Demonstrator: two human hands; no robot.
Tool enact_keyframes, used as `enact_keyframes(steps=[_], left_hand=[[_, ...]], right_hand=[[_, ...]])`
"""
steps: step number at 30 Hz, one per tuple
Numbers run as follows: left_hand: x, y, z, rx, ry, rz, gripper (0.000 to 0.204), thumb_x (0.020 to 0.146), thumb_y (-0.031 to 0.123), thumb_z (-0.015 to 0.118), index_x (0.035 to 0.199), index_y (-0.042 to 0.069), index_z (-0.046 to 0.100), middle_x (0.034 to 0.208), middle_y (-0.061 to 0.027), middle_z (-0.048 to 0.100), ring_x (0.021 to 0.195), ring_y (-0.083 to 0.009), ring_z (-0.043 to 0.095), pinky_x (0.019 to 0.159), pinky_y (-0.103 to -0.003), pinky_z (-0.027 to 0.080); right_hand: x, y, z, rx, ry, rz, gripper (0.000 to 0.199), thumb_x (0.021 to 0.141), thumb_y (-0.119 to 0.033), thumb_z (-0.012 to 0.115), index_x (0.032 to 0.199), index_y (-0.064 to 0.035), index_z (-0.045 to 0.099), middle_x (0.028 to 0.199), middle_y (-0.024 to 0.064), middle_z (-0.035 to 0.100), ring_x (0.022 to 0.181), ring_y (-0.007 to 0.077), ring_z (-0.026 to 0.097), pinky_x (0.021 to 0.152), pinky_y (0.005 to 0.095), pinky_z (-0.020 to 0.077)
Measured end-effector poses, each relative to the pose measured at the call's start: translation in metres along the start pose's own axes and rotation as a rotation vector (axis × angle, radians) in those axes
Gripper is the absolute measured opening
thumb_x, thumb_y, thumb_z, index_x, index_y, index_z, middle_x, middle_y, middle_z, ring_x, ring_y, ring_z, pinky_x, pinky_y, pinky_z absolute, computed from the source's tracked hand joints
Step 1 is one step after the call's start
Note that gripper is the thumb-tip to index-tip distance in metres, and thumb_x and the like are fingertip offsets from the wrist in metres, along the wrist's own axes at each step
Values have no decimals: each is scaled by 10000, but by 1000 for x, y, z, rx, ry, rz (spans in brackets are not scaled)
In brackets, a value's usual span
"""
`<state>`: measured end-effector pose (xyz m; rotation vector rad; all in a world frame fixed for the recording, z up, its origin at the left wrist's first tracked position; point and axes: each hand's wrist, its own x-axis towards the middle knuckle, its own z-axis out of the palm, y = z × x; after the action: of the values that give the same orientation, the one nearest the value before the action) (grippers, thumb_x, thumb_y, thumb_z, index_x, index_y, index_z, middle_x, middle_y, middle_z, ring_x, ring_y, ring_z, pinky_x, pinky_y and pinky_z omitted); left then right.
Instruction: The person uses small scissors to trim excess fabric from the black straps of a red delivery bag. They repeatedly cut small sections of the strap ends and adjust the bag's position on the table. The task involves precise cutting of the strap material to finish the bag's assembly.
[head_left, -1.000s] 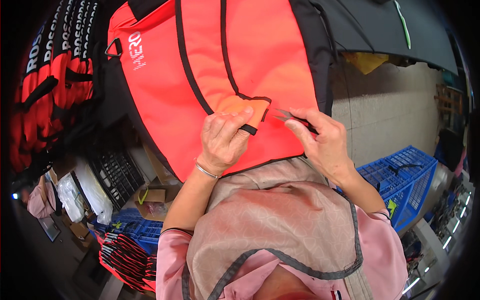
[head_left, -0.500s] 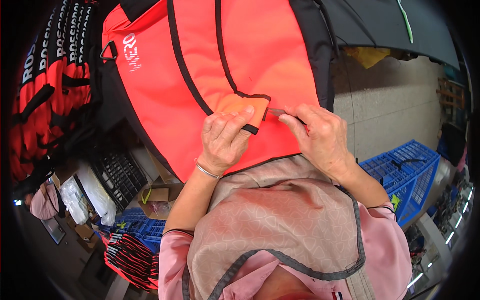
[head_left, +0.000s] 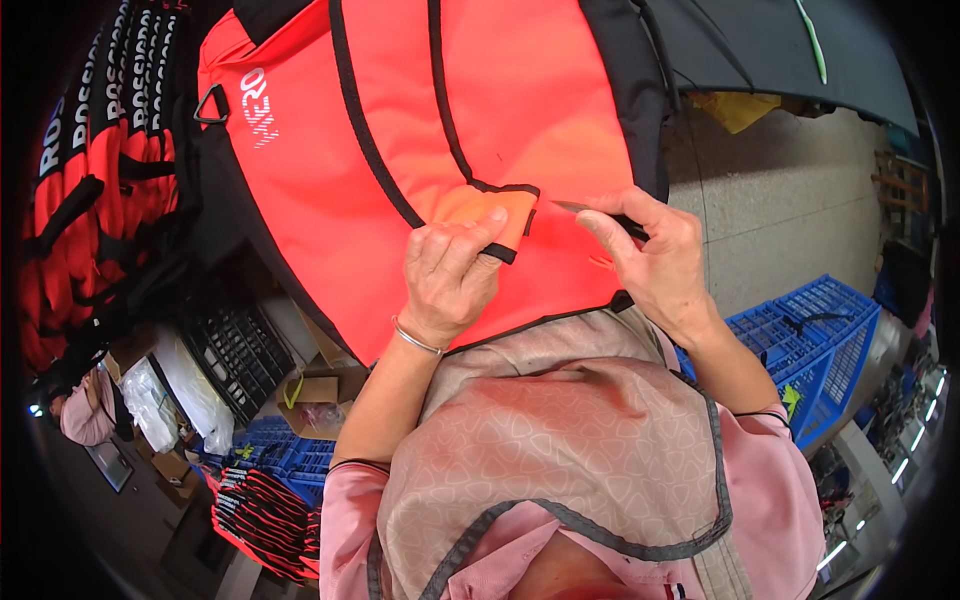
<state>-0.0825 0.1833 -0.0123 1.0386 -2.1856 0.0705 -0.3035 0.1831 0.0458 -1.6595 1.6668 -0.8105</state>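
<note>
Centrally, in the upper middle of the frame, lies a red-orange fabric bag panel point(head_left: 420, 130) edged and striped with black binding, draped over the person's lap. On it sits a small orange flap point(head_left: 480, 208) with a black-bound edge. The left hand point(head_left: 450, 275) is closed on this flap, its thumb lying along the flap's lower edge and the fingers curled beneath; a thin silver bangle point(head_left: 415, 338) circles the wrist. The right hand point(head_left: 655, 255), just to the right of the flap and apart from the left hand, pinches a slim pair of metal thread snips point(head_left: 590, 209), whose pointed tip aims left towards the flap's right edge without clearly touching it.

Below the hands, a beige patterned apron point(head_left: 560, 440) with grey trim fills the lower middle of the frame, over pink sleeves point(head_left: 770, 480). At the far left, a stack of similar red and black bags point(head_left: 90, 180) hangs or leans. A blue plastic crate point(head_left: 810, 340) stands at the right, on a grey concrete floor point(head_left: 780, 200). A black crate point(head_left: 235, 355) and a cardboard box point(head_left: 315, 395) sit at lower left.
</note>
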Motion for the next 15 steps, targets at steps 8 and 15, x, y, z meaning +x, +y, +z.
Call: enact_keyframes(steps=[8, 15], left_hand=[[1, -1, -2, -57, 13, -76, 246, 708, -71, 683, 918, 54, 714, 1042, -26, 687, 716, -183, 562, 632, -324, 418], [-1, -4, -4, -117, 58, -160, 318, 631, -12, 787, 934, 59, 724, 1010, -29, 687, 733, -183, 566, 608, -321, 412]], right_hand=[[-2, -3, 3, -129, -104, -174, 188, 805, -194, 776, 904, -49, 709, 788, 78, 705, 690, 231, 691, 589, 317, 535], [8, -12, -2, -46, -59, -150, 213, 790, -99, 788, 962, -2, 707, 828, 120, 706, 726, 202, 692, 624, 302, 538]])
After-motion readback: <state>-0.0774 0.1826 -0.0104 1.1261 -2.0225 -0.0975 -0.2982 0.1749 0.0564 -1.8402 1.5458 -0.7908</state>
